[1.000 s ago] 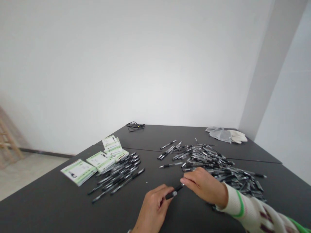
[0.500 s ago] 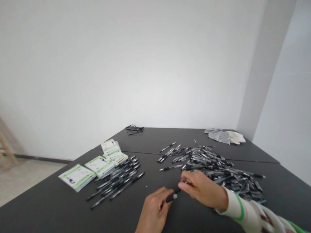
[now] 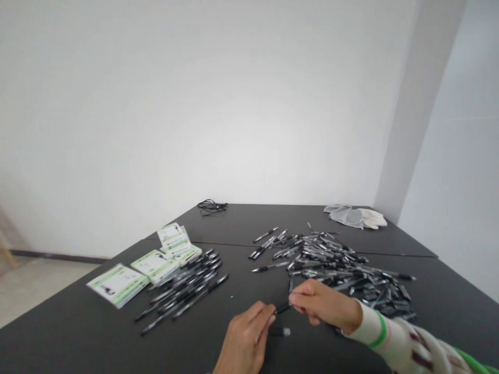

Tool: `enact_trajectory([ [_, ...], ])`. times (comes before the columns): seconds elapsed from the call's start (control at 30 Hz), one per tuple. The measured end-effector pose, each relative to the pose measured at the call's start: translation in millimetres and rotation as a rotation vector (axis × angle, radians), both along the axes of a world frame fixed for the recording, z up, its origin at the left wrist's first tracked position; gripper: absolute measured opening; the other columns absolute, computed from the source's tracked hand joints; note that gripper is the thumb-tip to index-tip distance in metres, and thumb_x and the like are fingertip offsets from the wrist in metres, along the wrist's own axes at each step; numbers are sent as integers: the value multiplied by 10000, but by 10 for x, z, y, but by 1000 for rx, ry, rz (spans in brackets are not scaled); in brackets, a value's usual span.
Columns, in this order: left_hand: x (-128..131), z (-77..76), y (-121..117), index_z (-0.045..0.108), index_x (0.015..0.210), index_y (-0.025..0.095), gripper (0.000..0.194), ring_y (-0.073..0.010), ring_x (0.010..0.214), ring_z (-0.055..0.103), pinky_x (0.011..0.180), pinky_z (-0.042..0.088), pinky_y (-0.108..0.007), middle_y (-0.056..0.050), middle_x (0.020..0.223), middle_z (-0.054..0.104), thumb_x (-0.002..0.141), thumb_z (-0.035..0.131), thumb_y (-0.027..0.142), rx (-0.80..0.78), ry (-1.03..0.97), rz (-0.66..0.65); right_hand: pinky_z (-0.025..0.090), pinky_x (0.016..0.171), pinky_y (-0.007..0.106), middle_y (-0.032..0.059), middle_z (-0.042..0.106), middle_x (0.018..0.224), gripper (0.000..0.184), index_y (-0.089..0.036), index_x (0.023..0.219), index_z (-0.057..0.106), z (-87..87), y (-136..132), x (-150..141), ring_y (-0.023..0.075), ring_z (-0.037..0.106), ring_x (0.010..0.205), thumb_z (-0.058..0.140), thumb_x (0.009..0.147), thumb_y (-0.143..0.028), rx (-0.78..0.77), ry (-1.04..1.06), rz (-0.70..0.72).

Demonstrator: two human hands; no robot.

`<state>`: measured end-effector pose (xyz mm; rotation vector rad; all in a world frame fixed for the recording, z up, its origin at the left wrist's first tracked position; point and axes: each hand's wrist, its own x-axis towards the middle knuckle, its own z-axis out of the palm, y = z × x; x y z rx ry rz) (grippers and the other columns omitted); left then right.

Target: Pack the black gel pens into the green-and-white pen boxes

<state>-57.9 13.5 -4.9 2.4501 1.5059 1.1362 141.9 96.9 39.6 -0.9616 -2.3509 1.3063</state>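
Observation:
My left hand (image 3: 245, 340) and my right hand (image 3: 322, 305) meet low in the middle of the view over a black table (image 3: 97, 337). Between their pinched fingertips runs a thin black pen (image 3: 282, 308), gripped at both ends. A small dark cap with a pale end (image 3: 281, 331) lies on the table just below the pen, beside my left fingers. A large loose heap of black pens (image 3: 335, 262) spreads behind my right hand. My right sleeve is white with a green stripe.
A neater row of black pens (image 3: 183, 291) lies to the left, with green-and-white cards (image 3: 117, 283) beside it. A black cable (image 3: 211, 206) and pale gloves (image 3: 356, 216) rest at the table's far edge. White walls stand behind.
The cap held at the pen's end by my left hand now lies on the table. Both hands lifted slightly and keep the pen between them. The view shifted a little right.

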Motion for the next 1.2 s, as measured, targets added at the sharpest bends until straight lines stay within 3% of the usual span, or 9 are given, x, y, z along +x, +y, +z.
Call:
enact_trajectory([
  [0.07,2,7,14,667,1102,250,354,-187,769,681,684,525,-275,-32,907,703,893,420,107,-5,44,29,333,417,196,-71,354,433,348,-197,631,430,-53,27,-7,88,354,366,312,929,-331,-68,9,-10],
  [0.2,-41,79,41,660,1122,286,317,-131,767,678,703,520,-210,7,938,695,888,515,129,-54,26,54,349,428,186,-49,465,476,295,-181,677,483,-77,159,-18,92,434,401,391,917,-325,17,32,4],
  [0.37,-141,161,3,567,1241,230,393,-114,593,589,666,513,-275,-59,1108,618,893,562,412,109,-133,456,347,481,193,-42,518,546,200,-175,712,497,-65,448,-194,94,465,466,459,897,-243,197,49,3],
  [0.43,-144,175,-27,573,1204,215,355,-120,569,564,631,497,-270,-38,980,634,912,525,412,150,-198,498,346,519,200,-38,544,595,146,-172,738,516,-96,535,-393,100,488,523,507,877,-215,271,56,40],
  [0.53,-108,168,-54,598,1136,227,279,-130,584,572,595,482,-247,-9,855,638,921,515,385,140,-212,448,359,585,211,-35,566,666,93,-172,752,556,-197,592,-817,112,511,621,575,842,-183,367,57,134],
  [0.7,-83,105,-26,605,1109,229,228,-152,693,631,660,511,-259,-37,950,667,919,522,324,152,-196,458,412,711,260,-15,591,760,73,-161,762,589,-403,633,-1537,141,542,745,648,789,-129,506,5,227],
  [0.83,-112,65,-4,609,1086,229,202,-167,722,659,647,516,-259,-32,916,683,895,554,264,150,-175,476,434,827,352,40,599,960,72,-146,906,609,-459,685,-1819,203,547,945,629,839,-165,613,-60,156],
  [1.0,-112,84,-19,596,1120,242,216,-185,871,693,732,534,-269,-44,1021,708,929,509,294,129,-158,489,414,859,320,91,592,1051,146,-157,996,616,-392,678,-1661,218,532,1015,566,861,-134,697,-139,117],
  [1.2,-57,82,-43,583,1055,251,178,-190,858,700,732,542,-293,-29,955,721,945,478,344,77,-89,442,436,720,301,44,639,845,112,-196,849,675,-256,787,-841,227,602,824,702,742,-213,692,-305,230],
])
